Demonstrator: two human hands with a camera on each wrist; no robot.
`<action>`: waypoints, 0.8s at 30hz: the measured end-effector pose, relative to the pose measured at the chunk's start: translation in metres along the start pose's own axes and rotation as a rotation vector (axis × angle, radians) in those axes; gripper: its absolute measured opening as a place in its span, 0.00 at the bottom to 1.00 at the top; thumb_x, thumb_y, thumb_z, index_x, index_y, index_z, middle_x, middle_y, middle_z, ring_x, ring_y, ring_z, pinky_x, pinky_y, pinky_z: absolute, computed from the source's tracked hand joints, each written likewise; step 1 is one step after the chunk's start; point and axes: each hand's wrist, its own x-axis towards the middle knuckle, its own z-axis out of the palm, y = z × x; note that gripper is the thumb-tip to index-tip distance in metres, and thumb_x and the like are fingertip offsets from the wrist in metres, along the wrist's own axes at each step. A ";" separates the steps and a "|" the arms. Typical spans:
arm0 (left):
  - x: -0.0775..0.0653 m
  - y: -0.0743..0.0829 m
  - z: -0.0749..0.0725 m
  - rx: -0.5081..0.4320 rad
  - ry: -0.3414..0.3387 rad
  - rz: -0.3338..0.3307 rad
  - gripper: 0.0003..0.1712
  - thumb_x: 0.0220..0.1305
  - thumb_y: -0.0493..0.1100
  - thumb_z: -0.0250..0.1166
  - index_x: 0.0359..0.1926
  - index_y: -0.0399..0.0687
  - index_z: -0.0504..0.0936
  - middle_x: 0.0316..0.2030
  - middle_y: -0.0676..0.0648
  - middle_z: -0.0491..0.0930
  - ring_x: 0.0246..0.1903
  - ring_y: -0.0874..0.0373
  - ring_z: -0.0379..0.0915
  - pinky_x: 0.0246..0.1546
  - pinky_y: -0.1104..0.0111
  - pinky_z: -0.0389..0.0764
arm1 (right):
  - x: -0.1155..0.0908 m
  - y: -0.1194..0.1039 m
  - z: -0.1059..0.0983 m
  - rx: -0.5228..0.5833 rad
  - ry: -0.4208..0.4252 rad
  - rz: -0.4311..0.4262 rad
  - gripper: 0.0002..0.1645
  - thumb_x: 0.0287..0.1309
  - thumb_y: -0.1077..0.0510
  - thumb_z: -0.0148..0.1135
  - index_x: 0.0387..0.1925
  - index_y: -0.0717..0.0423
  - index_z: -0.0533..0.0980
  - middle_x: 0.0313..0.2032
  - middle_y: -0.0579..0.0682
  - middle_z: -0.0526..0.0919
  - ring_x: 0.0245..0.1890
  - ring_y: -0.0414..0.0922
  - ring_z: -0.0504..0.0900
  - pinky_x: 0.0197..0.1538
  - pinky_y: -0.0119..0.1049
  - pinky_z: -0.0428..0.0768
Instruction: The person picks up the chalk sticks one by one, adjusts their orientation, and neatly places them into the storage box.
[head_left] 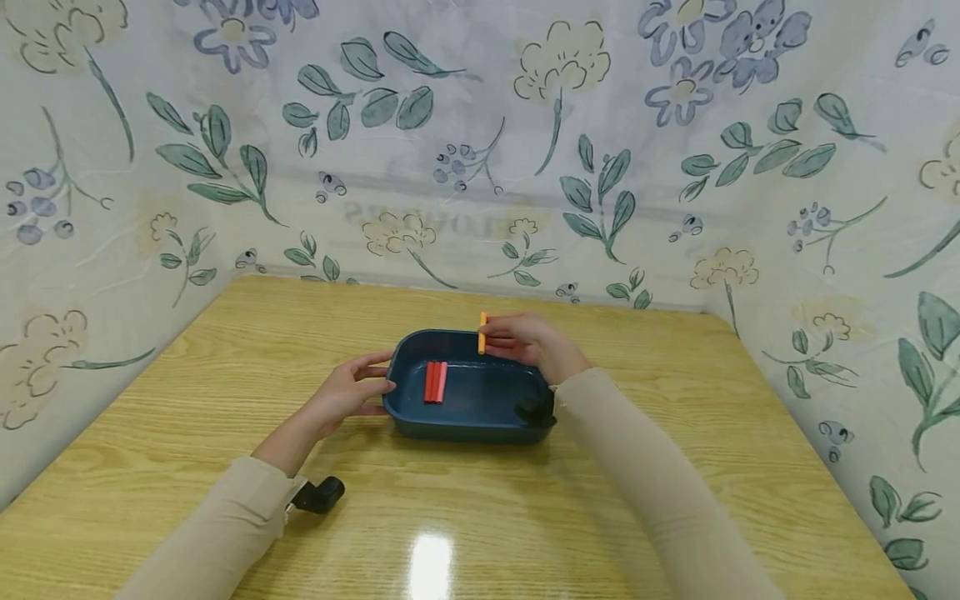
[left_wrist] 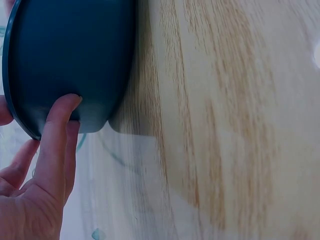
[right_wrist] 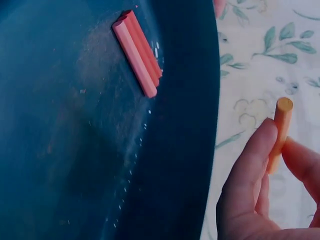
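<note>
A dark blue tray [head_left: 480,435] with rounded corners sits on the table. My left hand [head_left: 343,395] holds its left end, thumb over the rim and fingers against the outer wall; in the left wrist view, the fingers [left_wrist: 54,145] lie spread along that wall. My right hand [head_left: 536,337] pinches an orange chalk stick [head_left: 482,333] near the tray's far rim. The right wrist view shows this orange stick [right_wrist: 281,131] between thumb and fingertips. Inside the tray, towards the left, two red chalk sticks [head_left: 431,382] and a pink one [head_left: 442,383] lie side by side.
The wood-grain table [head_left: 450,508] extends around the tray. Flower-patterned cloth [head_left: 480,167] stands behind it and at both sides. Black wrist cameras show at the left cuff [head_left: 318,496] and the right cuff [head_left: 535,407]. Pale specks dot the tray floor.
</note>
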 end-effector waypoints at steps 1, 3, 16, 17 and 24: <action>0.000 0.000 0.000 -0.001 0.001 -0.001 0.36 0.64 0.34 0.56 0.70 0.37 0.53 0.61 0.27 0.58 0.47 0.41 0.74 0.42 0.54 0.80 | 0.002 0.001 0.003 0.007 -0.008 0.016 0.22 0.56 0.69 0.60 0.54 0.63 0.73 0.43 0.57 0.78 0.39 0.48 0.78 0.49 0.40 0.79; -0.001 0.000 0.000 -0.001 0.003 -0.001 0.36 0.64 0.34 0.57 0.70 0.37 0.53 0.61 0.27 0.59 0.47 0.41 0.75 0.41 0.54 0.80 | 0.005 0.003 0.009 0.015 -0.022 0.050 0.22 0.56 0.69 0.60 0.54 0.63 0.73 0.42 0.57 0.78 0.38 0.48 0.78 0.49 0.39 0.79; -0.001 -0.001 -0.002 -0.005 -0.004 0.004 0.36 0.64 0.35 0.57 0.70 0.38 0.53 0.61 0.28 0.58 0.49 0.41 0.73 0.42 0.53 0.79 | 0.023 0.014 0.028 -0.175 -0.179 0.170 0.16 0.59 0.70 0.56 0.49 0.70 0.72 0.37 0.59 0.77 0.38 0.51 0.78 0.51 0.40 0.77; -0.001 -0.001 -0.002 -0.003 -0.003 0.004 0.36 0.64 0.35 0.57 0.70 0.38 0.53 0.61 0.28 0.58 0.49 0.41 0.73 0.42 0.53 0.79 | 0.024 0.014 0.028 -0.191 -0.181 0.182 0.15 0.59 0.70 0.57 0.49 0.70 0.73 0.37 0.59 0.77 0.37 0.51 0.79 0.50 0.40 0.78; -0.001 -0.002 -0.001 0.001 0.003 0.003 0.36 0.64 0.34 0.57 0.70 0.38 0.54 0.62 0.28 0.58 0.47 0.41 0.74 0.42 0.53 0.80 | 0.032 0.021 0.031 -0.303 -0.159 0.277 0.18 0.57 0.71 0.58 0.50 0.70 0.73 0.38 0.60 0.80 0.28 0.50 0.81 0.36 0.36 0.83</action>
